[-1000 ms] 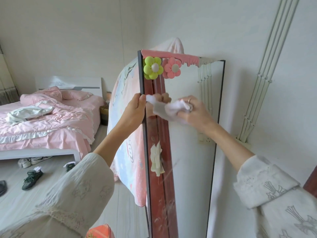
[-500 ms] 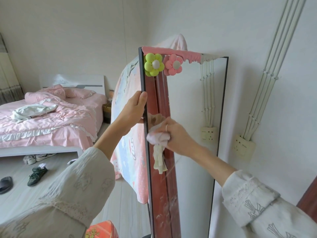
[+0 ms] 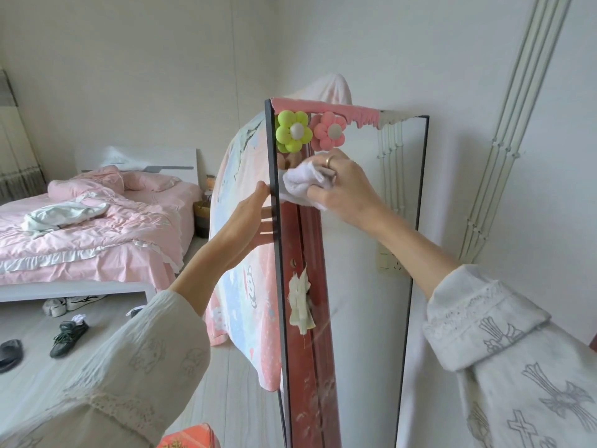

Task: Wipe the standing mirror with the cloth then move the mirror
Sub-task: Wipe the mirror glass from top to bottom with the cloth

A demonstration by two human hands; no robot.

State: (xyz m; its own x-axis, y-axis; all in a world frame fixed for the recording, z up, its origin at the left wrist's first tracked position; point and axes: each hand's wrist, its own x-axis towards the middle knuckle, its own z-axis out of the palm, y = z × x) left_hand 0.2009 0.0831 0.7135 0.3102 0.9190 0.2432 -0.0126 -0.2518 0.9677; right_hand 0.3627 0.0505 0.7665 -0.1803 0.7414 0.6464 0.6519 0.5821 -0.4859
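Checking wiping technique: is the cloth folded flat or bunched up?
Bunched up: the white cloth sits crumpled under the right hand, pressed against the mirror.

Bed (image 3: pixel 97 227) left of mirror (image 3: pixel 365 253)

White cloth (image 3: pixel 302 185) in right hand (image 3: pixel 344 185). Just above grip: yellow-green flower (image 3: pixel 293 131), pink flower (image 3: pixel 329 130), both white-centred. Black mirror frame (image 3: pixel 274 221) beside grip. Far left of grip: pink bedding (image 3: pixel 97 227).
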